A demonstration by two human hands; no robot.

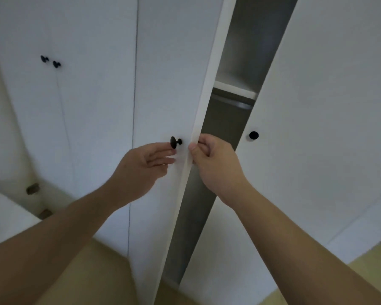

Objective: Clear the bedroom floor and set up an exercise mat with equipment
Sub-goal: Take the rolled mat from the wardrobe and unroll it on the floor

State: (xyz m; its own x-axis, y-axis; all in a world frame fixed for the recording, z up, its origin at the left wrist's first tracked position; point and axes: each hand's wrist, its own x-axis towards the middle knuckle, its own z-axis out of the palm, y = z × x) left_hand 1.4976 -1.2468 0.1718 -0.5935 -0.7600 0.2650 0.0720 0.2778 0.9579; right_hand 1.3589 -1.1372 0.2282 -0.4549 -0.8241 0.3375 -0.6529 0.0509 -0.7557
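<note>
- At the centre of the frame, the right hand (pixel 209 159) grips the free edge of the ajar door (pixel 169 84) of a white wardrobe: the thumb lies on the front of the edge and the fingers curl round behind it.
- Just left of that, the left hand (pixel 141 166) reaches to the face of the same door with its fingers straight and close together. The tips sit right under the black knob (pixel 175 142); whether they touch it I cannot tell.
- Right of the hands, a dark gap (pixel 209 128) runs slantwise between the ajar door and the neighbouring door (pixel 317 106), which carries its own round knob (pixel 253 135).
- Up in the gap, a white shelf (pixel 235 89) shows, with a grey rail (pixel 233 103) just beneath it.
- Toward the upper left of the frame, two more black knobs (pixel 50 61) sit side by side on closed doors.
- Along the bottom of the frame, the pale wooden floor (pixel 110 271) shows between the forearms and at the lower right.
</note>
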